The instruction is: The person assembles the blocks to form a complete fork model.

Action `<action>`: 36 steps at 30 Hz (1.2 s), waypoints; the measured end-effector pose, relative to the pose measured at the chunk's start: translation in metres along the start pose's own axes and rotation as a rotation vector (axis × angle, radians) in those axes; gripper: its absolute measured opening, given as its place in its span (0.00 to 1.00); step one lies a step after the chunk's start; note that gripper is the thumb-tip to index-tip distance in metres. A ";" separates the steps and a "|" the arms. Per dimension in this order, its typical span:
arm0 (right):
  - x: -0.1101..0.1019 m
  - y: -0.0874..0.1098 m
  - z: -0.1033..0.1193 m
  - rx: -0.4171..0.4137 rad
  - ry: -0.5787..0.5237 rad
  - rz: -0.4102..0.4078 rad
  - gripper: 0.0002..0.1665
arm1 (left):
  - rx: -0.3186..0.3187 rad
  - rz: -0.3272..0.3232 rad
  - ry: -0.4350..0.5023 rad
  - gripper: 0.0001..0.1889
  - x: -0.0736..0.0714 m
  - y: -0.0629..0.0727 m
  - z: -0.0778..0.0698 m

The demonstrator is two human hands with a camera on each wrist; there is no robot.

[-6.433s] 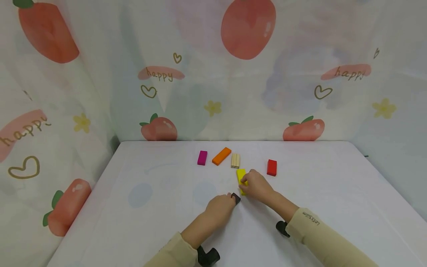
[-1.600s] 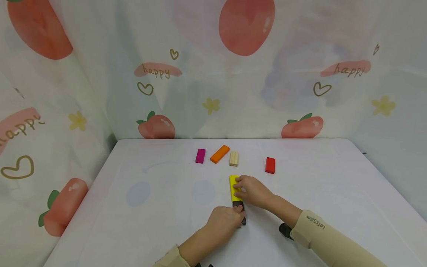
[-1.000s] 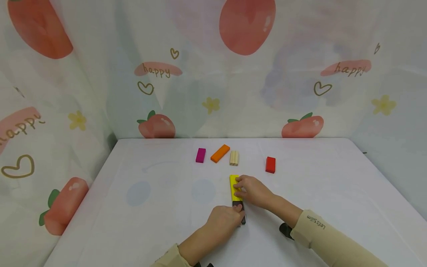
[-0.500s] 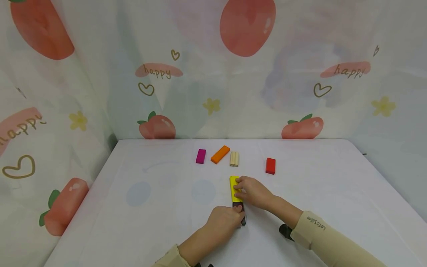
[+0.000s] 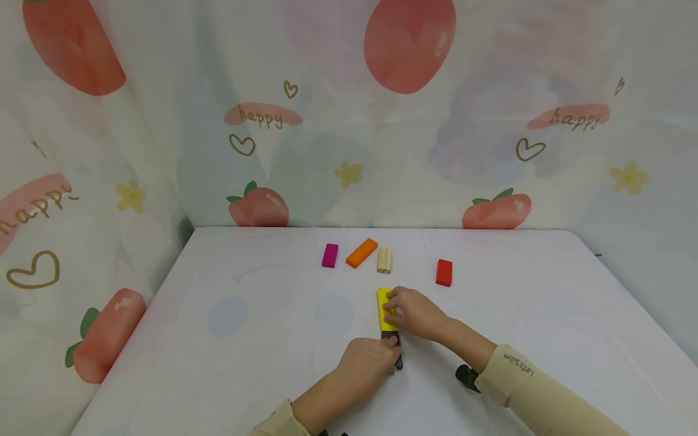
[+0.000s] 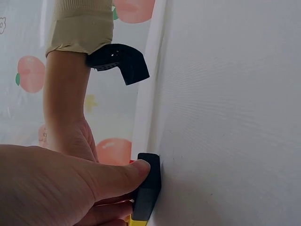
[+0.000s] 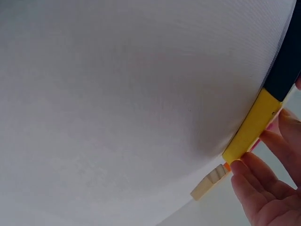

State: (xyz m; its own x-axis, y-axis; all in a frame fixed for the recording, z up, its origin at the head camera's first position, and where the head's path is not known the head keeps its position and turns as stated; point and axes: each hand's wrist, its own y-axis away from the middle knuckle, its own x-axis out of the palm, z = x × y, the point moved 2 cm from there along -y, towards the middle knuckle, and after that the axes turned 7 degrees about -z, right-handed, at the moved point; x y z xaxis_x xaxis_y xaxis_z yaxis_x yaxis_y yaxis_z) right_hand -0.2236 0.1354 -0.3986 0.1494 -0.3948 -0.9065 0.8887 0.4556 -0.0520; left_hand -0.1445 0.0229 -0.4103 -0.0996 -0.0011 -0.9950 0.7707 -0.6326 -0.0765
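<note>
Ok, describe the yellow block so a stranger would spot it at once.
On the white table, find the person's left hand and right hand, close together near the middle. The left hand grips a black block; the yellow block lies end to end with it, on the far side, touched by the right hand. Unlike its black neighbour, it is bright yellow, and no other block shares that colour.

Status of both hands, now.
Left hand: closed, pinching the black block.
Right hand: fingers on the yellow block; cannot tell whether gripping or only pressing.
</note>
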 end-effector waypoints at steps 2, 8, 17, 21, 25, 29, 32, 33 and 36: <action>-0.001 -0.001 0.000 -0.006 -0.003 0.006 0.15 | 0.010 -0.024 0.003 0.19 0.000 0.001 0.000; -0.005 -0.004 -0.003 -0.010 -0.031 0.009 0.15 | 0.052 -0.155 0.034 0.22 0.002 0.003 0.004; -0.014 -0.020 -0.006 -0.002 -0.091 -0.088 0.19 | -0.005 -0.156 0.240 0.26 0.012 -0.006 0.023; -0.015 -0.032 -0.008 -0.005 -0.119 -0.109 0.19 | -0.011 -0.160 0.300 0.26 0.017 -0.009 0.030; -0.015 -0.044 -0.012 0.016 -0.122 -0.127 0.19 | -0.035 -0.131 0.369 0.28 0.022 -0.012 0.035; -0.016 -0.052 -0.016 0.035 -0.119 -0.147 0.19 | -0.056 -0.092 0.409 0.30 0.027 -0.016 0.038; -0.018 -0.057 -0.019 0.039 -0.109 -0.155 0.20 | -0.055 -0.076 0.423 0.30 0.029 -0.018 0.040; -0.019 -0.058 -0.020 0.039 -0.108 -0.157 0.21 | -0.047 -0.078 0.428 0.30 0.029 -0.018 0.040; -0.019 -0.062 -0.023 0.027 -0.094 -0.151 0.21 | -0.018 -0.084 0.422 0.29 0.029 -0.020 0.040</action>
State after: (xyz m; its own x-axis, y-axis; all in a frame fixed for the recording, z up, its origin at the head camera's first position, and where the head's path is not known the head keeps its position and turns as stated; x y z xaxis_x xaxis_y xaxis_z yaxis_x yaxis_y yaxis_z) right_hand -0.2917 0.1329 -0.3881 0.0515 -0.5304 -0.8462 0.9151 0.3645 -0.1727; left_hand -0.1878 0.0040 -0.4356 0.1006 0.3690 -0.9240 0.7822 -0.6033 -0.1558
